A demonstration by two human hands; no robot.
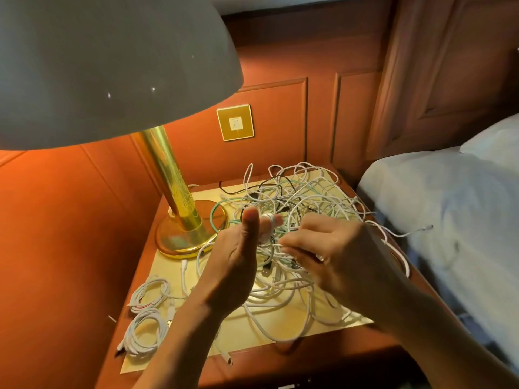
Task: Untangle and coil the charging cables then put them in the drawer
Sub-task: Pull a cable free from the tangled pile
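A big tangle of charging cables (pixel 303 197), mostly white with some green and black strands, covers the nightstand top (pixel 351 322). My left hand (pixel 238 262) is raised over the tangle, thumb up, with white cable wound round its fingers. My right hand (pixel 334 254) is beside it and pinches a white strand near the left fingers. Two coiled white cables lie at the front left: one coil (pixel 150 293) and a second coil (pixel 143 332) below it. No drawer is visible.
A brass lamp (pixel 179 220) with a wide grey shade (pixel 112 66) stands at the nightstand's back left. A wall switch plate (pixel 235 122) is on the wooden panelling behind. A bed with white linen (pixel 449 220) adjoins on the right.
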